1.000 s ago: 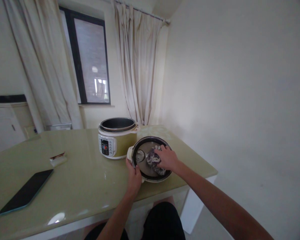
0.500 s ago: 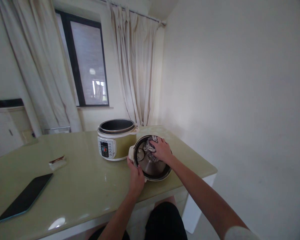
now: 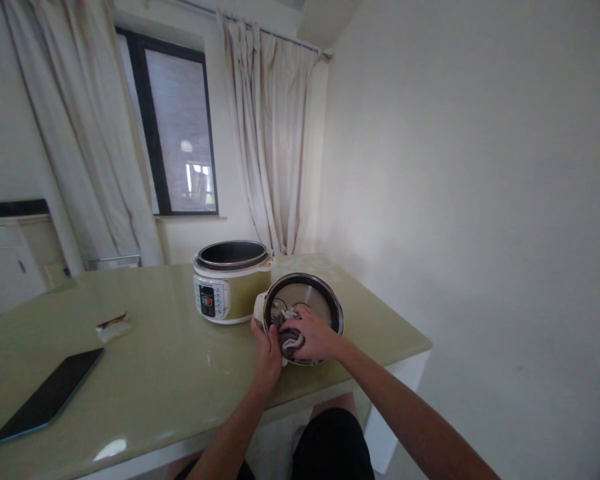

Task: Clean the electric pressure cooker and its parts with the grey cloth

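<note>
A round pressure cooker lid [image 3: 313,299] is tilted up at the table's near edge, its metal underside facing me. My left hand [image 3: 267,350] grips the lid's left rim by the pale handle, thumb on the inner side. With my right hand [image 3: 314,335] I press a crumpled grey and white cloth [image 3: 291,340] against the lower left of the underside. Fingers of that hand are curled over the cloth and hide part of it. Just behind and left of the lid stands the electric pressure cooker [image 3: 234,283], its top open and a dark inner pot showing.
The glossy green table [image 3: 165,353] carries a dark tablet [image 3: 50,393] at the left front. Beyond it lies a small whitish packet [image 3: 113,328] with a brown strip. A plain wall [image 3: 480,200] rises along the right side; curtains and a window are behind.
My right hand and the cloth have moved from the upper part of the lid's underside down to its lower left. The left hand still holds the rim, and the lid has shifted slightly.
</note>
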### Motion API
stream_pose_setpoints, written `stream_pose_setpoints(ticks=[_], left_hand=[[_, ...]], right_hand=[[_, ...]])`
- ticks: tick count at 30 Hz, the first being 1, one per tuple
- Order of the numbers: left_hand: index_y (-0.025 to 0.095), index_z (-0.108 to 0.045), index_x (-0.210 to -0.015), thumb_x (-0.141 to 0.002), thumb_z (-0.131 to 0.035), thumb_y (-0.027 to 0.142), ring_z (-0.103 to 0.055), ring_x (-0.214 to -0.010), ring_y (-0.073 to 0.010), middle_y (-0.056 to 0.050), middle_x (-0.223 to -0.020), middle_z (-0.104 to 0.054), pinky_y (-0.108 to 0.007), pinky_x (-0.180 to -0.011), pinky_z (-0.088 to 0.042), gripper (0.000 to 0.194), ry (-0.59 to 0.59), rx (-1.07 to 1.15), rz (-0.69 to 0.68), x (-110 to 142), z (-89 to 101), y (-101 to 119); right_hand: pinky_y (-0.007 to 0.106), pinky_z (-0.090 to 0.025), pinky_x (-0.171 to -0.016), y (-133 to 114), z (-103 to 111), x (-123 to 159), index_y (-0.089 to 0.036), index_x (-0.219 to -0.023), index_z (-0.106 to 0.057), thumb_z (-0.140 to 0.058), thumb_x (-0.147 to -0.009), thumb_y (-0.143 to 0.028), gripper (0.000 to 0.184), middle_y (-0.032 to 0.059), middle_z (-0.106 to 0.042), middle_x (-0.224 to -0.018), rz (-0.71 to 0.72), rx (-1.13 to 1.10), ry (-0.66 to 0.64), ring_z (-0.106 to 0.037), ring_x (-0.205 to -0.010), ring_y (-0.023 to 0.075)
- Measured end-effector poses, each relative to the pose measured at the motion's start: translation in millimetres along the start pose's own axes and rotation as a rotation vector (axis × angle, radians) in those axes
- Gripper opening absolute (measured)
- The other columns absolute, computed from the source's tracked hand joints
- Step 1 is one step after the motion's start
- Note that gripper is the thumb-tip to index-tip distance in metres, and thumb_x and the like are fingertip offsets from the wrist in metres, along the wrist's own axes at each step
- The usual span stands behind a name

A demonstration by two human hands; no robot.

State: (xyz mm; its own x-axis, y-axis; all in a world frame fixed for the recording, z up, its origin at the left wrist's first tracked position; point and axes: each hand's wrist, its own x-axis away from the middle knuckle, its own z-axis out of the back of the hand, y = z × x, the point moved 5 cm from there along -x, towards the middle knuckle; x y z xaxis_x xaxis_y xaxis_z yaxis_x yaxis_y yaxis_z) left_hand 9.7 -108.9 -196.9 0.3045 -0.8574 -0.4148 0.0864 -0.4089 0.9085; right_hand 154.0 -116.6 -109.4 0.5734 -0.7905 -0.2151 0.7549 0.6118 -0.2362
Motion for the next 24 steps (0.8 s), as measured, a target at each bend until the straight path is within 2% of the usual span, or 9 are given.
stream_pose_setpoints(ticks=[3,7,9,11,14,16,19,22,24], left_hand=[[0.011,-0.007,-0.166,-0.109,-0.033,0.052,-0.024,-0.163,-0.0237,-0.022,-0.174,-0.020,-0.039,-0.132,-0.022,0.075,0.020,-0.044,0.017,0,4.4,-2],[0.012,-0.007,-0.166,-0.109,-0.035,0.046,-0.028,-0.161,-0.0242,-0.022,-0.173,-0.025,-0.042,-0.132,-0.023,0.072,0.042,-0.035,0.017,1,4.8,-3],[0.012,-0.008,-0.166,-0.108,-0.038,0.042,-0.031,-0.160,-0.0246,-0.023,-0.172,-0.027,-0.044,-0.132,-0.025,0.072,0.050,-0.011,0.006,2,3.7,-3],[0.011,-0.009,-0.166,-0.108,-0.040,0.041,-0.030,-0.160,-0.0257,-0.024,-0.173,-0.025,-0.045,-0.132,-0.025,0.072,0.058,0.000,0.003,2,3.0,-5],[0.010,-0.006,-0.167,-0.108,-0.040,0.042,-0.025,-0.162,-0.0269,-0.025,-0.175,-0.017,-0.045,-0.132,-0.024,0.075,0.041,-0.018,0.009,2,1.8,-8],[0.010,-0.004,-0.167,-0.108,-0.039,0.044,-0.022,-0.163,-0.0265,-0.024,-0.176,-0.012,-0.044,-0.132,-0.023,0.076,0.017,-0.030,-0.003,2,0.7,-8],[0.009,-0.003,-0.167,-0.109,-0.037,0.044,-0.018,-0.164,-0.0252,-0.025,-0.177,-0.011,-0.043,-0.133,-0.020,0.076,-0.014,-0.045,-0.026,2,-0.6,-6],[0.009,-0.006,-0.167,-0.109,-0.036,0.043,-0.017,-0.164,-0.0251,-0.024,-0.176,-0.016,-0.045,-0.134,-0.018,0.073,-0.037,-0.066,-0.048,3,-1.0,-4],[0.008,-0.008,-0.166,-0.108,-0.037,0.043,-0.017,-0.164,-0.0261,-0.025,-0.176,-0.016,-0.046,-0.134,-0.017,0.073,-0.035,-0.084,-0.053,4,-0.2,-4]], right_hand=[[0.043,-0.045,-0.111,-1,-9,-3,-0.033,-0.130,-0.071,-0.089,-0.070,-0.040,0.063,0.0092,-0.052,-0.134,0.027,-0.094,0.112,-0.050,-0.133,0.0315],[0.044,-0.045,-0.111,13,-2,12,-0.032,-0.124,-0.074,-0.087,-0.075,-0.042,0.052,0.0092,-0.052,-0.138,0.011,0.008,0.027,-0.051,-0.131,0.0321],[0.045,-0.047,-0.106,26,13,19,-0.033,-0.121,-0.076,-0.084,-0.078,-0.038,0.045,0.0089,-0.056,-0.133,-0.040,0.141,-0.039,-0.053,-0.125,0.0323],[0.047,-0.049,-0.103,40,32,20,-0.032,-0.121,-0.076,-0.080,-0.082,-0.031,0.039,0.0103,-0.057,-0.133,-0.112,0.291,-0.048,-0.052,-0.124,0.0342],[0.051,-0.048,-0.101,54,62,9,-0.030,-0.130,-0.072,-0.072,-0.087,-0.019,0.044,0.0147,-0.053,-0.143,-0.223,0.460,0.068,-0.047,-0.130,0.0384],[0.053,-0.046,-0.103,52,73,-6,-0.028,-0.135,-0.069,-0.066,-0.091,-0.016,0.045,0.0163,-0.051,-0.149,-0.256,0.510,0.174,-0.045,-0.131,0.0386],[0.052,-0.043,-0.107,29,67,-35,-0.028,-0.139,-0.067,-0.056,-0.101,-0.019,0.041,0.0152,-0.049,-0.153,-0.159,0.511,0.280,-0.043,-0.134,0.0363],[0.052,-0.039,-0.110,-10,46,-60,-0.030,-0.138,-0.068,-0.049,-0.107,-0.028,0.036,0.0121,-0.051,-0.154,0.101,0.462,0.300,-0.040,-0.138,0.0331],[0.053,-0.038,-0.112,-26,36,-71,-0.031,-0.132,-0.071,-0.047,-0.109,-0.030,0.034,0.0097,-0.052,-0.155,0.233,0.451,0.292,-0.039,-0.140,0.0320]])
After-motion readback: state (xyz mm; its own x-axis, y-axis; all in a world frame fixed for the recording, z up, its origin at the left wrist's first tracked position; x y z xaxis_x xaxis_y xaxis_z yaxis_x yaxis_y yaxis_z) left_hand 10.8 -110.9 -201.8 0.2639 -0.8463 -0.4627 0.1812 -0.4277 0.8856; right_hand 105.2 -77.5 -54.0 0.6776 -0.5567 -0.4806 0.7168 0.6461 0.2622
